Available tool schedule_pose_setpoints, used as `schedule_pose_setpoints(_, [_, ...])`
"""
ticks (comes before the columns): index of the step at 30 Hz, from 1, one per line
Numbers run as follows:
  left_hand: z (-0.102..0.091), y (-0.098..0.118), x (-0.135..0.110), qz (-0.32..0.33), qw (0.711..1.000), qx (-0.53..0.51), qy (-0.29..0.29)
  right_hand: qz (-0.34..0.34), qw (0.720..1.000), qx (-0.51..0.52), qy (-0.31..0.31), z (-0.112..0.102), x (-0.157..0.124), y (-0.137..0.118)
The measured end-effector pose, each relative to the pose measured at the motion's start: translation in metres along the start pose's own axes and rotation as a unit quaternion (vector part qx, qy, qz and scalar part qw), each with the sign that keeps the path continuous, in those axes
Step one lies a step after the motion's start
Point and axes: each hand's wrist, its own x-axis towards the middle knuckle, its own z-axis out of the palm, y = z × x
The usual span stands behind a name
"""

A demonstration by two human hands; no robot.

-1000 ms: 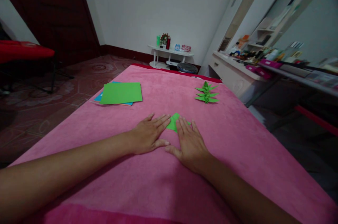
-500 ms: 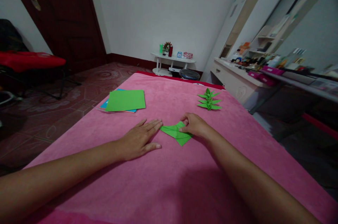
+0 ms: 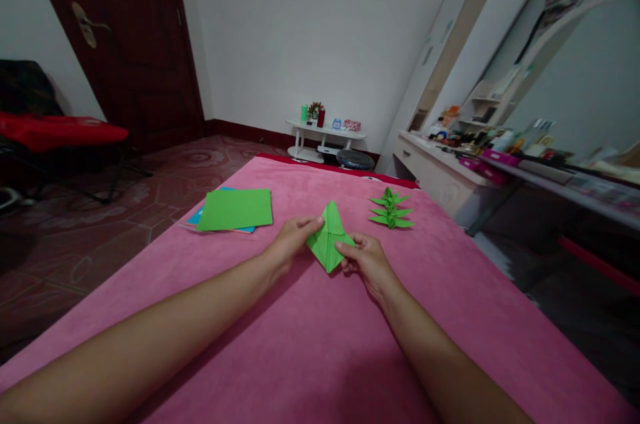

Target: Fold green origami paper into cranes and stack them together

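A green paper piece (image 3: 327, 241), folded into a kite-like diamond, is held up just above the pink cloth (image 3: 310, 344). My left hand (image 3: 293, 241) pinches its left edge with thumb and fingers. My right hand (image 3: 364, 259) pinches its right edge, fingers curled. Both arms reach forward from the bottom of the view.
A stack of flat sheets (image 3: 234, 209), green on top with blue beneath, lies at the left of the cloth. Several finished green folded figures (image 3: 391, 209) sit at the right. A white low table (image 3: 325, 137), a dresser (image 3: 440, 171) and a dark door (image 3: 120, 44) stand beyond.
The left hand, flat on the cloth before, has come up and taken the paper's left edge. Both hands have lifted the folded paper off the cloth and turned it upright.
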Motion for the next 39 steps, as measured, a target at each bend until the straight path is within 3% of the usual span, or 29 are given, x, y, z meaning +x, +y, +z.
schedule_pose_setpoints(4, [0.006,-0.008,0.003,-0.030,0.997,-0.073,0.020,-0.004,1.000,-0.011,-0.020,-0.001,-0.005,0.001])
schedule_pose_setpoints(10, [0.007,-0.014,-0.007,-0.035,0.996,-0.063,0.048,-0.010,0.998,0.063,-0.024,-0.004,-0.004,0.000])
schedule_pose_setpoints(21, [0.018,-0.017,-0.015,0.018,0.998,-0.060,0.018,-0.050,0.992,0.115,-0.019,-0.005,-0.001,0.006])
schedule_pose_setpoints(27, [0.021,-0.014,-0.013,-0.033,0.992,-0.117,-0.020,-0.074,0.988,0.136,0.013,-0.002,-0.002,0.001])
schedule_pose_setpoints(32, [0.021,-0.013,-0.011,-0.091,0.984,-0.155,-0.015,-0.091,0.988,0.119,0.033,-0.001,-0.002,-0.001])
schedule_pose_setpoints(39, [0.020,-0.013,-0.012,-0.083,0.985,-0.146,-0.032,-0.101,0.988,0.112,0.045,-0.002,-0.001,0.002])
